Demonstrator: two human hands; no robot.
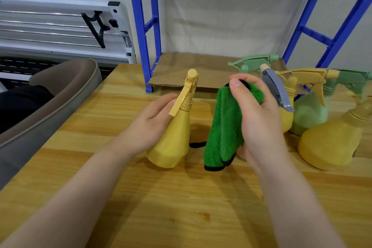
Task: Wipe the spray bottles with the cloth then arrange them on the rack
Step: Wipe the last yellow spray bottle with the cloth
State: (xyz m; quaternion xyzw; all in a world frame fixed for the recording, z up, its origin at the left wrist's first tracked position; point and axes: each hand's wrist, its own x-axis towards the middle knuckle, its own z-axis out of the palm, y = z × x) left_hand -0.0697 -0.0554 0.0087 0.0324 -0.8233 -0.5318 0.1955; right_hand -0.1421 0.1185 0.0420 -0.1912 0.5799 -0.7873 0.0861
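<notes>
My left hand [153, 121] grips a yellow spray bottle [175, 139] by its neck and upper body; the bottle stands tilted on the wooden table [181, 207], nozzle pointing away. My right hand [257, 115] holds a folded green cloth [223, 131] with a black edge, hanging just right of that bottle and not touching it. Behind my right hand stand more bottles: a yellow one with a grey-blue trigger [286, 119], a pale green one [310, 115] and a yellow one at the right [330, 145]. The blue rack [141, 32] rises at the table's back.
The rack's lowest shelf is a brown cardboard sheet [181, 70] with nothing on its left half. A grey chair back [66, 90] sits at the table's left edge. White rails run along the wall at the back left.
</notes>
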